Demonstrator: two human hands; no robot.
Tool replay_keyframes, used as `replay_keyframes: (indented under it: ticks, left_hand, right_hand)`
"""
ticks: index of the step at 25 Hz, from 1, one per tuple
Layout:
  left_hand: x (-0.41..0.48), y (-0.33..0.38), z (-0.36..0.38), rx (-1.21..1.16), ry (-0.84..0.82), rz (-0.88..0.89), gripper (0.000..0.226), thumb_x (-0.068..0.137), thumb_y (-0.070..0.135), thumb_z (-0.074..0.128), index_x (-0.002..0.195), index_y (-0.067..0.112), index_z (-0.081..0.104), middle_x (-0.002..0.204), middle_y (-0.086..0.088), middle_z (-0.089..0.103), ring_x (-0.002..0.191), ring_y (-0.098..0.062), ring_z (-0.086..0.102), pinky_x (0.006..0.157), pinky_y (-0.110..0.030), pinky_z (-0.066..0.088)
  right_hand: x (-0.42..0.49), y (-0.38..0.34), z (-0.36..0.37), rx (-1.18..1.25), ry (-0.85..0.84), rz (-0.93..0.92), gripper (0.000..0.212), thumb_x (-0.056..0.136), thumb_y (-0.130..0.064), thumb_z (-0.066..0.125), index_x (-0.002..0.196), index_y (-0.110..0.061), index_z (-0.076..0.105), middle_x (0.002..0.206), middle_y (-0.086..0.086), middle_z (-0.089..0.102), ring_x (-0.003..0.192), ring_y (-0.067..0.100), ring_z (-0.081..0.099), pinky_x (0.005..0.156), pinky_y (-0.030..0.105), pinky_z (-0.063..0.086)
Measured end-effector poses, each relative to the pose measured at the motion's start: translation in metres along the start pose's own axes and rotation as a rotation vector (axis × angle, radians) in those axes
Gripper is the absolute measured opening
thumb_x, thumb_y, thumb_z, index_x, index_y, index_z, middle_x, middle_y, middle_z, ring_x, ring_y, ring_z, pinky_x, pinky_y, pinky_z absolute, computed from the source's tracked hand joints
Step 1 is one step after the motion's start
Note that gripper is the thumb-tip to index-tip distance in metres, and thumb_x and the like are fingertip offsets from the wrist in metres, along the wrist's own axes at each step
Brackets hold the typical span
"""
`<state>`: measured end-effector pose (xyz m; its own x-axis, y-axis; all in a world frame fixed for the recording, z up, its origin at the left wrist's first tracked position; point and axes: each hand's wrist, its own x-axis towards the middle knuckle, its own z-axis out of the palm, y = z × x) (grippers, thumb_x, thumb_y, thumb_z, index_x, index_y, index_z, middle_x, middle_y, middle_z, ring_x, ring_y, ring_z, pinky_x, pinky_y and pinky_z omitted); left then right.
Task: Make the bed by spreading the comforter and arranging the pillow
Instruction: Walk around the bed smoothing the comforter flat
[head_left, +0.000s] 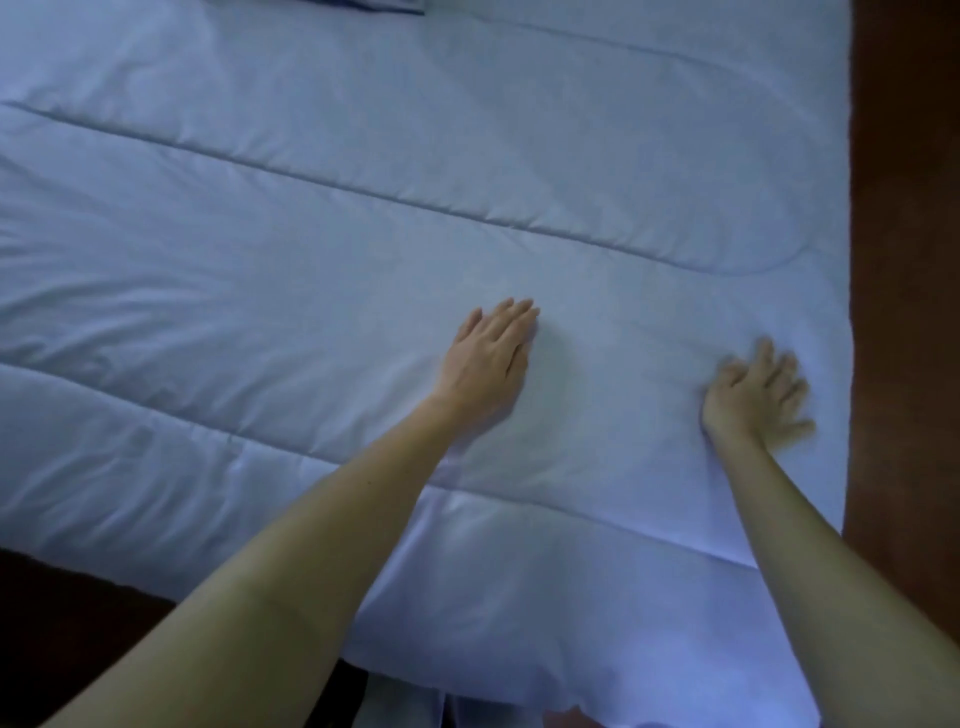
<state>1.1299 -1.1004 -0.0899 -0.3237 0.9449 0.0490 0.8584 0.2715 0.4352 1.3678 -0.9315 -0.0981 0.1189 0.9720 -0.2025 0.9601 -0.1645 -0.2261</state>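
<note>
**Status: comforter spreading, late stage.**

1. Comforter (363, 249): lies spread across the bed and covers all of it that is in view. Its near hem hangs over the near edge of the bed. Its right hem runs straight along the right edge, beside the brown floor (904, 260). Shallow creases show toward the left edge. The area near the right edge is mostly flat.

2. Left hand (488, 358): rests palm-down on the comforter, inboard of the near edge. Grip apart, fingers straight and together, no fabric gathered.

3. Right hand (756, 397): rests on the comforter close to the near right corner. The hand is blurred. Grip appears apart, with fingers splayed and no fold pinched.

4. Pillow: a darker blue item (384, 4) shows as a sliver at the far edge. It may be the pillow, but too little is visible to confirm this or its placement.

**Assessment:** spreading is judged largely complete. Remaining work is to smooth the left-side creases and verify or arrange the pillow.
</note>
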Motion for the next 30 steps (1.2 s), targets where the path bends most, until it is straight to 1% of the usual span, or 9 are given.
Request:
replay_keyframes:
  ticks: [2, 8, 12, 16, 22, 24, 25, 28, 30]
  left_hand:
    - [-0.009, -0.016, 0.001, 0.129, -0.109, 0.034, 0.06, 0.093, 0.04, 0.018, 0.146, 0.015, 0.034, 0.154, -0.001, 0.033, 0.144, -0.02, 0.027, 0.118, -0.042, 0.013]
    - [-0.041, -0.069, -0.016, 0.24, -0.07, -0.267, 0.065, 0.093, 0.042, 0.014, 0.15, 0.014, 0.021, 0.159, -0.001, 0.021, 0.147, -0.021, 0.017, 0.118, -0.046, 0.01]
    - [-0.074, -0.11, -0.03, 0.254, -0.067, -0.46, 0.063, 0.097, 0.042, 0.018, 0.152, 0.013, 0.013, 0.161, -0.002, 0.011, 0.149, -0.019, 0.008, 0.12, -0.045, 0.003]
    - [-0.1, -0.129, -0.045, 0.258, -0.041, -0.603, 0.062, 0.099, 0.041, 0.024, 0.152, 0.012, 0.009, 0.161, -0.003, 0.007, 0.149, -0.02, 0.003, 0.119, -0.046, -0.002]
    - [-0.14, -0.102, -0.043, 0.2, -0.055, -0.659, 0.066, 0.099, 0.039, 0.027, 0.151, 0.004, 0.007, 0.161, -0.012, 0.006, 0.149, -0.027, 0.001, 0.119, -0.051, 0.001]
    - [-0.145, -0.075, -0.033, 0.18, -0.038, -0.558, 0.065, 0.098, 0.037, 0.028, 0.149, -0.001, 0.013, 0.159, -0.016, 0.013, 0.148, -0.03, 0.009, 0.118, -0.051, 0.003]
    - [-0.146, -0.057, -0.025, 0.164, -0.035, -0.449, 0.066, 0.096, 0.037, 0.028, 0.148, -0.003, 0.018, 0.157, -0.018, 0.019, 0.147, -0.032, 0.016, 0.117, -0.05, 0.004]
    - [-0.15, 0.002, -0.001, 0.123, -0.099, -0.037, 0.064, 0.09, 0.035, 0.033, 0.142, -0.002, 0.035, 0.148, -0.017, 0.04, 0.137, -0.031, 0.039, 0.114, -0.047, 0.016]
    - [-0.164, 0.013, 0.012, 0.173, -0.163, 0.159, 0.06, 0.09, 0.036, 0.035, 0.141, 0.004, 0.039, 0.147, -0.011, 0.044, 0.134, -0.027, 0.044, 0.11, -0.049, 0.028]
  right_hand:
    - [-0.015, -0.026, -0.002, 0.063, 0.039, 0.065, 0.058, 0.099, -0.033, 0.028, 0.152, -0.018, 0.012, 0.161, 0.006, 0.008, 0.148, 0.028, 0.005, 0.112, 0.062, 0.005]
    - [-0.177, -0.129, 0.054, 0.14, -0.025, -0.771, 0.058, 0.087, -0.034, 0.033, 0.136, -0.01, 0.049, 0.147, 0.01, 0.045, 0.136, 0.032, 0.041, 0.106, 0.06, 0.029]
    - [-0.214, -0.081, 0.074, -0.041, -0.079, -0.946, 0.053, 0.088, -0.036, 0.04, 0.136, -0.016, 0.049, 0.146, 0.001, 0.047, 0.133, 0.024, 0.046, 0.109, 0.052, 0.028]
    - [-0.169, 0.015, 0.055, -0.099, 0.06, -0.68, 0.051, 0.09, -0.035, 0.035, 0.137, -0.017, 0.047, 0.145, 0.003, 0.048, 0.133, 0.024, 0.041, 0.107, 0.051, 0.024]
    - [-0.151, 0.128, 0.005, -0.021, 0.009, 0.015, 0.058, 0.096, -0.042, 0.014, 0.151, -0.025, 0.019, 0.16, 0.002, 0.017, 0.146, 0.027, 0.017, 0.11, 0.063, 0.018]
    - [-0.158, 0.116, 0.003, 0.066, 0.014, 0.21, 0.057, 0.098, -0.038, 0.019, 0.151, -0.018, 0.017, 0.16, 0.007, 0.016, 0.147, 0.03, 0.013, 0.109, 0.067, 0.015]
    - [-0.169, 0.102, 0.008, 0.082, 0.037, 0.142, 0.058, 0.098, -0.037, 0.023, 0.15, -0.012, 0.02, 0.159, 0.01, 0.02, 0.146, 0.032, 0.016, 0.109, 0.068, 0.015]
    - [-0.229, 0.058, 0.037, 0.015, 0.036, -0.464, 0.056, 0.093, -0.034, 0.033, 0.144, -0.01, 0.036, 0.151, 0.011, 0.039, 0.14, 0.028, 0.031, 0.107, 0.06, 0.026]
    - [-0.267, 0.064, 0.054, -0.121, -0.01, -0.621, 0.055, 0.095, -0.038, 0.03, 0.146, -0.018, 0.036, 0.153, 0.002, 0.035, 0.14, 0.022, 0.031, 0.108, 0.055, 0.024]
